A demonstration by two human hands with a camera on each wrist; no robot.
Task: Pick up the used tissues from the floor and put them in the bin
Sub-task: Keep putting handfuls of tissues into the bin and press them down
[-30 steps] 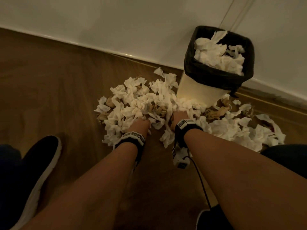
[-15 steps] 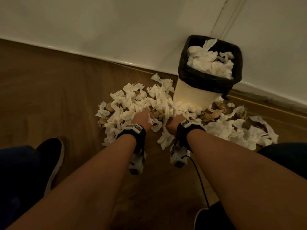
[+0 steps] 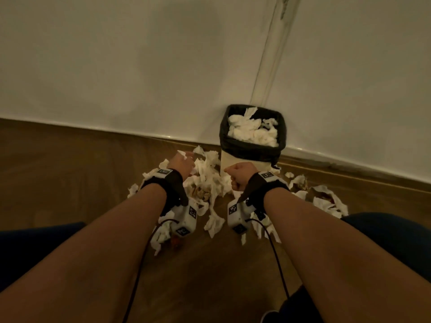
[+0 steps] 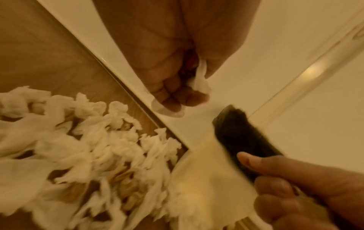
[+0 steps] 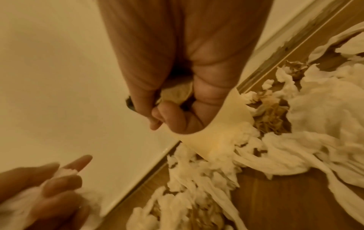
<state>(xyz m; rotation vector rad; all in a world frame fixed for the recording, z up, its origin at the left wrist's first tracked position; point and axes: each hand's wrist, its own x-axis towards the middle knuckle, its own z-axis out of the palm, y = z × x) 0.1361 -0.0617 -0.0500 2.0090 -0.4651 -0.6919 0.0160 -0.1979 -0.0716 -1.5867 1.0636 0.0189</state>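
Observation:
A heap of crumpled white and brownish used tissues (image 3: 210,178) lies on the wooden floor in front of the bin (image 3: 253,149). The bin is cream with a black liner and holds white tissues (image 3: 251,130). My left hand (image 3: 184,160) is raised over the heap, left of the bin, fingers curled round a white tissue (image 4: 201,77). My right hand (image 3: 234,178) is a fist in front of the bin's cream wall, below its rim. The right wrist view shows a pale crumpled tissue (image 5: 177,93) inside that fist.
The bin stands against a white wall (image 3: 163,78) with a skirting edge along the floor. More tissues (image 3: 326,201) lie to the right of the bin. My dark-clad knees (image 3: 391,234) are at both lower sides, and cables hang from the wrist cameras.
Both hands have lifted out of the heap, each gripping tissue, and risen toward the bin. The head view has tilted up, so more wall shows.

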